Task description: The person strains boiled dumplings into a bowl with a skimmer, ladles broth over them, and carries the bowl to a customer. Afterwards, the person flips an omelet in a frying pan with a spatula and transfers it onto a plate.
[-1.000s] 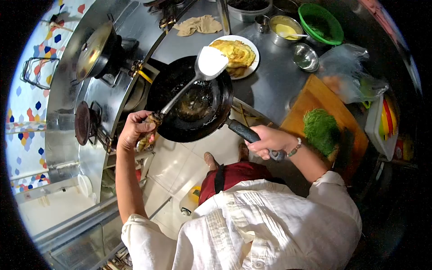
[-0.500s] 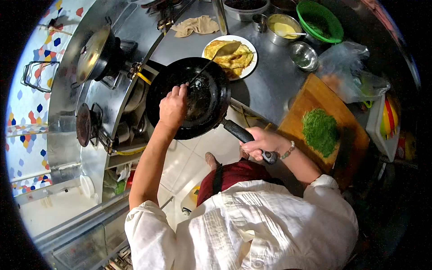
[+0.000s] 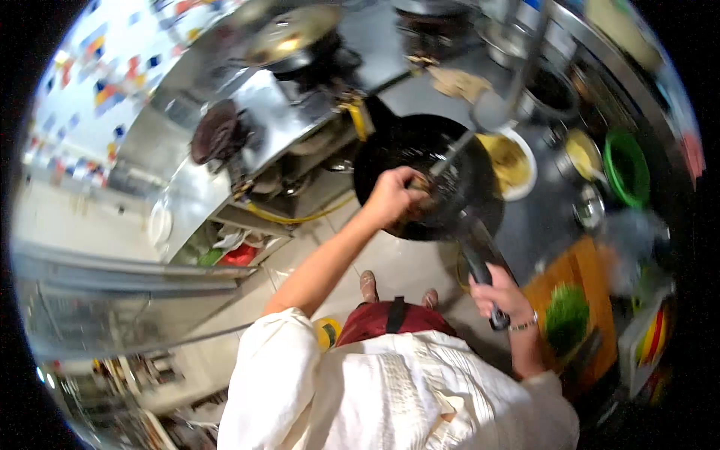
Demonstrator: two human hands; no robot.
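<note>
My left hand [image 3: 397, 199] is closed round the handle of a metal ladle [image 3: 452, 154], just over the black frying pan [image 3: 379, 150]. The ladle's rounded, blurred head reaches past the pan's far rim. Wrapped round the pan's long black handle is my right hand [image 3: 501, 292], with a bracelet at the wrist. The pan is held up above the floor, and its dark inside looks shiny. Close to its right rim, a yellow omelette [image 3: 507, 161] lies on a white plate [image 3: 531, 166], partly hidden by the pan.
A cutting board [image 3: 547, 283] with chopped greens [image 3: 568, 315] lies at right. Behind it are a green basket [image 3: 627, 169] and a bowl of yellow liquid [image 3: 581, 154]. Burners and a lidded pot [image 3: 292, 39] line the left counter. A beige cloth [image 3: 459, 84] lies at the back.
The view has turned, so the scene sits further right and is blurred. The ladle's head has moved off the omelette, away beyond the plate. Both hands keep their grips.
</note>
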